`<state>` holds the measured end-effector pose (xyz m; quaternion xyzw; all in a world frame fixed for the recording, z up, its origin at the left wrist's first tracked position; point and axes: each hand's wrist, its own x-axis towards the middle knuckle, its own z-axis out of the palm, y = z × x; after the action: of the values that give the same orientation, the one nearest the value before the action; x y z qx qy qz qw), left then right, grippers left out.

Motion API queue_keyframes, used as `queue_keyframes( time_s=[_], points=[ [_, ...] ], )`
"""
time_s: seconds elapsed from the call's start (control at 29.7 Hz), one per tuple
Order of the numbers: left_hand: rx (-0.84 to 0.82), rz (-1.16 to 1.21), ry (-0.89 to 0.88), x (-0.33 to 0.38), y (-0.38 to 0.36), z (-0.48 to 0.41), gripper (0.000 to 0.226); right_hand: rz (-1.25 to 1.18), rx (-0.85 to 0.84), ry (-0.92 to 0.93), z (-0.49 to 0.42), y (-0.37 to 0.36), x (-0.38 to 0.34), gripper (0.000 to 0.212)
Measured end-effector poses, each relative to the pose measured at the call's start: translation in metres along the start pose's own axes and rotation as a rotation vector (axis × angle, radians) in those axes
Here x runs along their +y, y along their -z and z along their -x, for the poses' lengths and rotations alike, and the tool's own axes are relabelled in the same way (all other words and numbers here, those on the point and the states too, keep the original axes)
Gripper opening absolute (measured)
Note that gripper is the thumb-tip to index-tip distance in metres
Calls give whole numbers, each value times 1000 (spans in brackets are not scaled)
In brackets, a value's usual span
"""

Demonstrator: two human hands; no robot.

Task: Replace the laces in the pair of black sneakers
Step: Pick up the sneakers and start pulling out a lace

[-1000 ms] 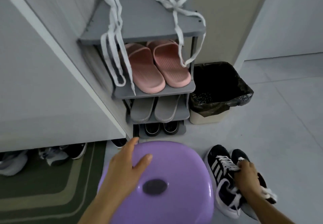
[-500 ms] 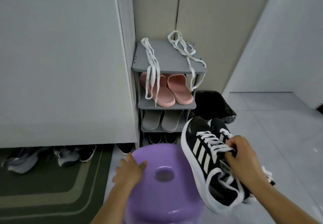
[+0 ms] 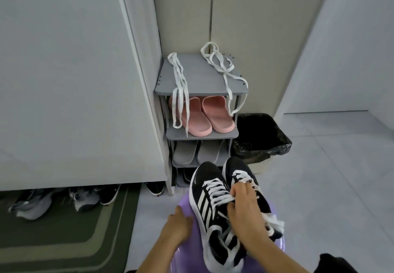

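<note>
The pair of black sneakers (image 3: 210, 189) with white stripes and white laces lies side by side on top of the purple stool (image 3: 193, 230), toes pointing away from me. My right hand (image 3: 245, 213) lies over their laced tongues and grips both shoes together. My left hand (image 3: 178, 227) rests on the stool's left edge with fingers spread. Two loose white laces hang over the top of the grey shoe rack: one lace (image 3: 179, 85) on the left side, the other lace (image 3: 223, 68) on the right.
The grey shoe rack (image 3: 200, 85) stands in the corner with pink slippers (image 3: 204, 115) and grey slippers on lower shelves. A black-lined bin (image 3: 260, 138) sits to its right. Other shoes (image 3: 85, 197) lie under the cabinet by a green mat (image 3: 64, 234).
My right hand lifted the sneakers from the floor at the right and brought them onto the stool. My left hand stayed on the stool's left edge. The camera tilted up.
</note>
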<state>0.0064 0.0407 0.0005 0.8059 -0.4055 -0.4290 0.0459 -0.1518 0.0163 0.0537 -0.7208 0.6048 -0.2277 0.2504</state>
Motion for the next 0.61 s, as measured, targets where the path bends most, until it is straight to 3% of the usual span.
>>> queue_keyframes(
  time_s=[0.13,0.24,0.37,0.51,0.61],
  points=[
    [104,25,-153,9,7,13,43,-104,-183,15,-3,3,6,26],
    [201,94,-265,23,15,28,38,-127,-299,60,-11,27,8,18],
    [190,90,-312,42,19,53,21,-134,-287,35,-8,64,28,9],
    [121,-169,-314,44,21,81,30,79,-251,-39,-10,83,47,19],
    [125,-151,-308,34,14,89,35,163,-232,-72,-13,89,47,18]
  ],
)
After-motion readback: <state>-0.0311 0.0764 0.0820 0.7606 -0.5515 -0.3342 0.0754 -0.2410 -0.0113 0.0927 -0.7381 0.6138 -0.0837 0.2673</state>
